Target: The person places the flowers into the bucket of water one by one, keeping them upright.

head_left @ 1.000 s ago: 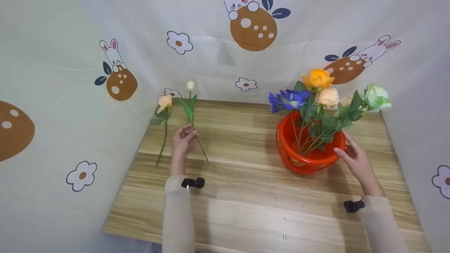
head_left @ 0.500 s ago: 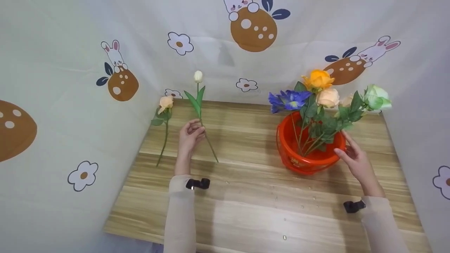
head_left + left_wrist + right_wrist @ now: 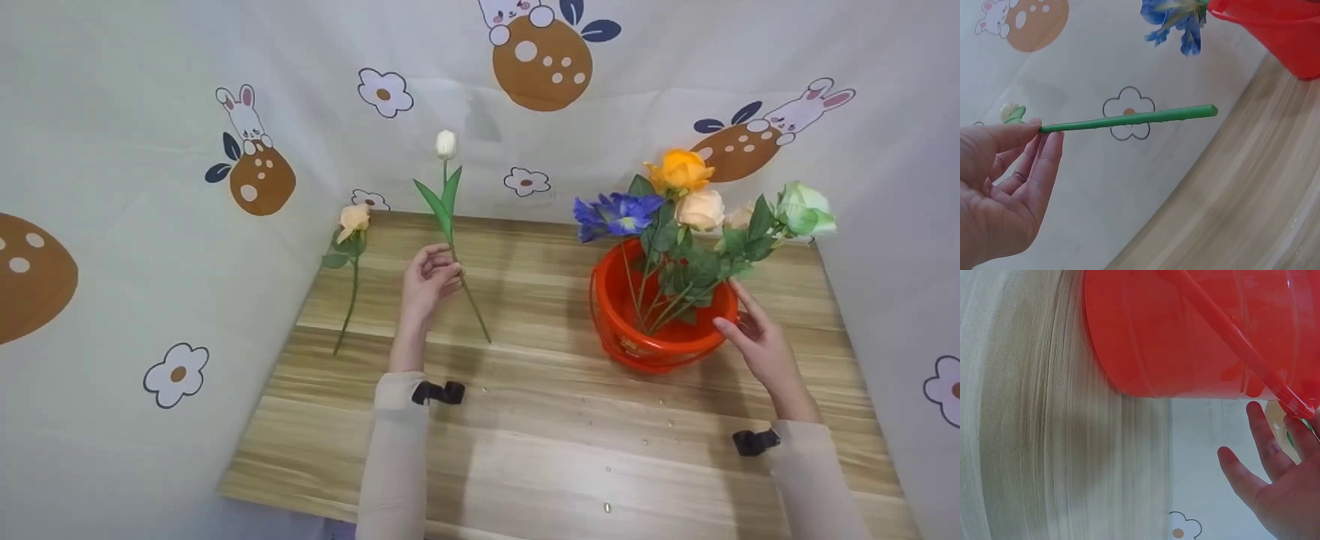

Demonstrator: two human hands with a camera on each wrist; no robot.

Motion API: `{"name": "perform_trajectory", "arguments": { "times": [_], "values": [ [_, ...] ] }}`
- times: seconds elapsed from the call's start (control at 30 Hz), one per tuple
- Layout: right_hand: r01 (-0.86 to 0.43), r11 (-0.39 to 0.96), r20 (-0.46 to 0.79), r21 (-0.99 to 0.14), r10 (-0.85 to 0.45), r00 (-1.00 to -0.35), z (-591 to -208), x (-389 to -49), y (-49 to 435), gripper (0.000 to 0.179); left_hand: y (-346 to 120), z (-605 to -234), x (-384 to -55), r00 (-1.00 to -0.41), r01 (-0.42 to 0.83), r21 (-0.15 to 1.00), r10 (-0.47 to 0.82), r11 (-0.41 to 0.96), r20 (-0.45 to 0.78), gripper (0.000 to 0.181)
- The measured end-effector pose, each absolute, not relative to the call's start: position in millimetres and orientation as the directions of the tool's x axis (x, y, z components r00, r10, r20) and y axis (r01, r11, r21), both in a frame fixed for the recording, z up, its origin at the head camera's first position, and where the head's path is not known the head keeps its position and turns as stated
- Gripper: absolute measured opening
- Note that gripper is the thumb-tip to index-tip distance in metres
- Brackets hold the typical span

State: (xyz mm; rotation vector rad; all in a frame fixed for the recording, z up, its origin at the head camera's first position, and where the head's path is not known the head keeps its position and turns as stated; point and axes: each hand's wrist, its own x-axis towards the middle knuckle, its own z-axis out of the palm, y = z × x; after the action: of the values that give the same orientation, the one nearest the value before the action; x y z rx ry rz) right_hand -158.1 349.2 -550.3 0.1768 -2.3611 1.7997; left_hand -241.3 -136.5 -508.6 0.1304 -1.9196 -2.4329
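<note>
In the head view my left hand [image 3: 429, 283] pinches the thin green stem of a white tulip [image 3: 446, 145] between thumb and fingertips. The tulip stands tilted, bloom upward, its stem end pointing down to the right. The left wrist view shows its bare green stem [image 3: 1157, 117] jutting out past the fingertips of that hand [image 3: 1013, 191]. My right hand [image 3: 761, 341] touches the right rim of a red bucket [image 3: 652, 358], fingers spread and fairly straight. In the right wrist view some fingertips are right by the bucket's handle [image 3: 1230, 334]; the thumb is hidden there.
Inside the bucket stand a blue flower [image 3: 619, 214], an orange rose [image 3: 681, 171], a peach rose [image 3: 701, 209] and a pale green rose [image 3: 804, 207]. Another peach rose [image 3: 354, 219] lies at the table's left. Patterned cloth [image 3: 450, 90] rises behind the wooden table [image 3: 525, 450].
My left hand has carried the tulip to the right and raised it, so the bloom is now higher against the cloth. The right hand and the bucket stay where they were.
</note>
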Motion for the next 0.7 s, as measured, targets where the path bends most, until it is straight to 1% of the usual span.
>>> {"name": "perform_trajectory", "arguments": {
  "times": [0.33,0.4,0.53,0.7],
  "values": [
    [-0.191,0.251,0.202,-0.949,0.016,-0.979,-549,-157,348,0.063,-102,-493,-242,-1.0,0.026,0.955,-0.021,-0.294,0.021,0.034],
    [-0.187,0.241,0.196,-0.952,0.015,-0.98,-546,-156,346,0.063,-93,-489,-242,-0.999,0.037,0.954,-0.009,-0.299,0.036,0.035],
    [-0.188,0.265,0.197,-0.946,0.007,-0.98,-536,-152,341,0.061,-77,-483,-244,-0.997,0.064,0.948,0.011,-0.31,0.071,0.036],
    [-0.188,0.268,0.198,-0.945,0.007,-0.98,-544,-155,345,0.063,-56,-476,-246,-0.994,0.097,0.946,0.024,-0.309,0.11,0.035]
  ]
}}
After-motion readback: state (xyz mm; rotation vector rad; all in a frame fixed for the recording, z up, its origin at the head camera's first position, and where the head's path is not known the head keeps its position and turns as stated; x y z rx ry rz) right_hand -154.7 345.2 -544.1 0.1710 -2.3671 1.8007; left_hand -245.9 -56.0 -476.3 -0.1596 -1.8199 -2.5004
